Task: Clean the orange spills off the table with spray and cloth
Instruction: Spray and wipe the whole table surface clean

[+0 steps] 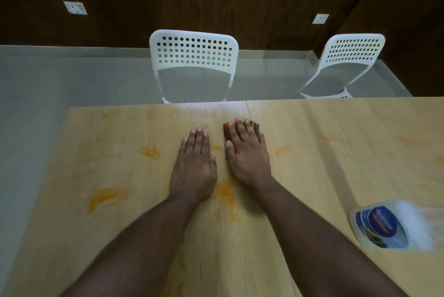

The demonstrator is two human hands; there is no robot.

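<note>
My right hand (245,150) lies flat with straight fingers, pressing a dark cloth (256,128) onto the light wooden table (336,176); only the cloth's edges show past the fingers. My left hand (195,164) rests flat on the table beside it, holding nothing. Orange spills mark the wood: one smear (150,151) left of the hands, a larger one (105,197) at the near left, one (227,194) between my wrists, and a faint one (282,150) to the right. A wet patch (197,109) glistens at the far edge. The spray bottle (384,227) lies at the right.
Two white perforated chairs stand beyond the table's far edge, one (193,54) straight ahead and one (350,54) to the right. Grey floor lies to the left, dark wooden wall behind. A seam (247,109) in the tabletop runs past my right hand.
</note>
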